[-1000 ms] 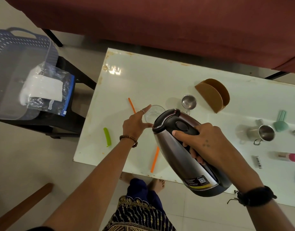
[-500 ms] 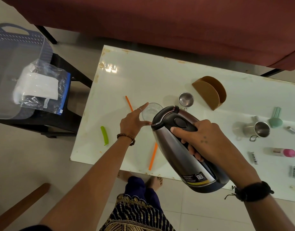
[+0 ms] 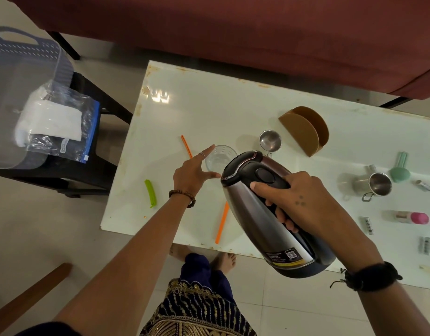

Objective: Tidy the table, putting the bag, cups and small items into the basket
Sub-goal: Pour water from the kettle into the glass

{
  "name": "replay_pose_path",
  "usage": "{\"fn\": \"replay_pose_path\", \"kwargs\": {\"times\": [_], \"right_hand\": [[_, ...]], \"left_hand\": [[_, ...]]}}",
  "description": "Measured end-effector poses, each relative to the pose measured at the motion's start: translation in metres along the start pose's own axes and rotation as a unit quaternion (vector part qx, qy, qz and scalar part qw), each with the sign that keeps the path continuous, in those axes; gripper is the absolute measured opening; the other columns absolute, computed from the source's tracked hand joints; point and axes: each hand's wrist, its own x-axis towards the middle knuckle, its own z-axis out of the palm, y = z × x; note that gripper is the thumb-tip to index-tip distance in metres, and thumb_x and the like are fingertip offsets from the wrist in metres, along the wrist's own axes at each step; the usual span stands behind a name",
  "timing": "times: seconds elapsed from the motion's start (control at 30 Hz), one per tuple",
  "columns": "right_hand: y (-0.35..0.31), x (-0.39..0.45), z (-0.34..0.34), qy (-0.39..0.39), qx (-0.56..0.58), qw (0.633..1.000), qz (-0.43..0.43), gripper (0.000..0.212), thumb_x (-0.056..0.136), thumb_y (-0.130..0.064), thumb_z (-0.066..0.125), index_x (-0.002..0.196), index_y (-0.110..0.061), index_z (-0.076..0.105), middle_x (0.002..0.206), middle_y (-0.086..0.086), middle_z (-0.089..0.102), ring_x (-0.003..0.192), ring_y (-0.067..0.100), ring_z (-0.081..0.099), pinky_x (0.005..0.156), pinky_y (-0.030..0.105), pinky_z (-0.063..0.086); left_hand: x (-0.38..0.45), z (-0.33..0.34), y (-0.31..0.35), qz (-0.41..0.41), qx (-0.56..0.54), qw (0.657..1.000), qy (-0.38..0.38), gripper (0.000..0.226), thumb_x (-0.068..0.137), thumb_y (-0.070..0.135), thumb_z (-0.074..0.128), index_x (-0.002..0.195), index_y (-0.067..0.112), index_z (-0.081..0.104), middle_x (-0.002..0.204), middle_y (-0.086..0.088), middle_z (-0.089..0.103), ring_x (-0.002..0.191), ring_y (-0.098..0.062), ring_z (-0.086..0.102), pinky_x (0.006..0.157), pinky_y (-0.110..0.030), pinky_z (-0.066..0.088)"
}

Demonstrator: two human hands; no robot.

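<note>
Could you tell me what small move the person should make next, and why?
Probably set the kettle upright on the table: the right hand grips it tilted, spout beside the clear glass that the left hand touches. With both hands free, the glass could go to the basket.

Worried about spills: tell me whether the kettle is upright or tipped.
Tipped: the kettle, held by the right hand, leans lid-first toward the clear glass.
</note>
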Motion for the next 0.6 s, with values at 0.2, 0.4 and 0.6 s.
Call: {"fn": "replay_pose_path", "kwargs": {"times": [0.2,0.4,0.6], "right_hand": [[-0.0019,0.0000,-0.0023,-0.001,0.007,1.000,0.005,0.027,0.081,-0.031,0.064,0.059,-0.016,0.060,0.049,0.009,0.053,0.033,0.013,0.045,0.044,0.024,0.044],[-0.0017,0.0016,-0.0023,0.003,0.036,0.999,0.029,0.039,0.077,-0.038,0.065,0.065,-0.001,0.060,0.043,0.005,0.052,0.030,0.011,0.043,0.038,0.020,0.040],[0.0000,0.0023,-0.0014,-0.013,-0.008,1.000,0.010,0.049,0.078,-0.055,0.051,0.053,-0.013,0.057,0.034,-0.003,0.052,0.029,0.004,0.048,0.036,0.014,0.040]], "left_hand": [[-0.0010,0.0000,0.0011,-0.002,-0.002,1.000,0.001,0.076,0.072,0.039,0.072,0.137,0.044,0.032,0.130,0.005,0.058,0.111,-0.023,0.056,0.073,-0.030,0.042],[-0.0014,0.0005,0.0019,-0.001,-0.003,1.000,0.003,0.076,0.073,0.037,0.072,0.138,0.041,0.032,0.131,0.004,0.057,0.112,-0.023,0.056,0.072,-0.029,0.041],[-0.0029,0.0008,0.0026,0.003,-0.001,1.000,0.004,0.076,0.074,0.036,0.071,0.138,0.040,0.032,0.131,0.002,0.057,0.112,-0.024,0.056,0.073,-0.029,0.043]]}}
